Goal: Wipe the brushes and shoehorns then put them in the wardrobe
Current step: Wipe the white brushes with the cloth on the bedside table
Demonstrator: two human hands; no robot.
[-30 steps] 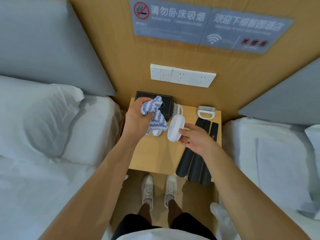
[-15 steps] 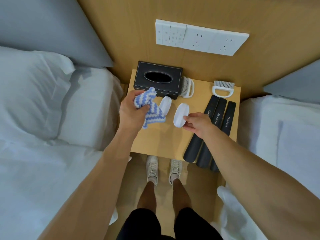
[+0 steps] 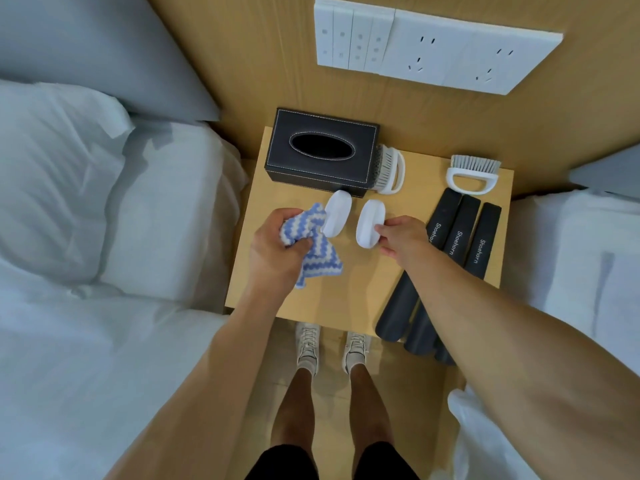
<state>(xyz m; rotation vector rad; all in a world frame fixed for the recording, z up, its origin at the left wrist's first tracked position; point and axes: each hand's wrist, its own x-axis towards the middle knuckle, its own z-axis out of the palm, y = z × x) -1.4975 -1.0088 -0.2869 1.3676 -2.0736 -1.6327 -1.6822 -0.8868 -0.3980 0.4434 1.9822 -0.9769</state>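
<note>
Three dark shoehorns lie side by side on the right part of the wooden bedside table. Their lower ends pass over the front edge of the table, and the right forearm covers a part of them, so the full shape is not seen. On each one the white word "Shoehorn" can be read; on the left one the word is partly hidden by the right hand.

This right hand reaches over the table and its fingertips pinch the side of a white oval brush, which lies with the smooth back up, so the bristles are not visible. A second white oval brush lies just beside it on the left, also back up. The left hand is closed around a blue and white striped cloth, and the bunched cloth touches this second brush; a corner of the cloth hangs down to the table.

Behind them stands a black tissue box. A handled brush with grey bristles lies on its side against the right side of the box, bristles partly hidden. Another handled brush lies above the shoehorns. On the wall is a white switch and socket panel, its top cut off by the frame. The wardrobe is not in view.
</note>
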